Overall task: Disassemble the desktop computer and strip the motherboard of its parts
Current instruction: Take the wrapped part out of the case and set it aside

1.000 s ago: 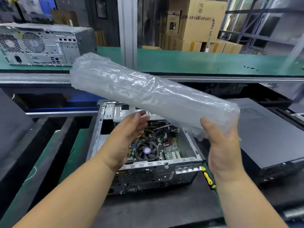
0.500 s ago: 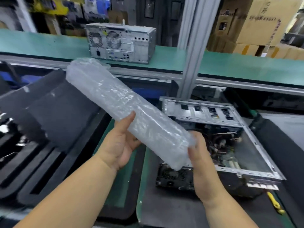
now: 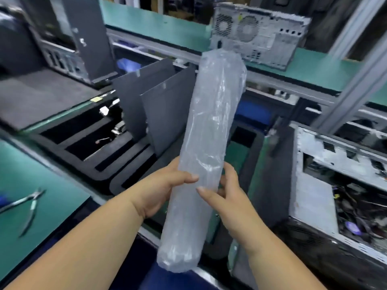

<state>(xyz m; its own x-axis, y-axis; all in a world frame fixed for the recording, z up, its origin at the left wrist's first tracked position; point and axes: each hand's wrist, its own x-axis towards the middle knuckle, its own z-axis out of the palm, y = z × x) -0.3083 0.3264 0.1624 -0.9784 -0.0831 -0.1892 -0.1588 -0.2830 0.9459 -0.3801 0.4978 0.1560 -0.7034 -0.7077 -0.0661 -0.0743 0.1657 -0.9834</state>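
I hold a long roll of clear plastic packing wrap (image 3: 211,130) nearly upright in front of me. My left hand (image 3: 165,189) grips it from the left at mid-height, thumb across its front. My right hand (image 3: 226,195) holds it from the right, fingers curled round it. The opened desktop case (image 3: 314,185) lies at the right edge, its cables and motherboard (image 3: 360,214) showing inside.
Dark side panels (image 3: 165,109) stand in black foam slots (image 3: 100,147) behind the roll. Pliers (image 3: 27,204) lie on the green mat at the left. A second computer case (image 3: 257,36) sits on the far green conveyor. A metal post (image 3: 354,80) rises at the right.
My view has swung left, so the open case moved to the right edge. The roll turned from slanted to nearly upright, and both hands shifted along it toward its middle.
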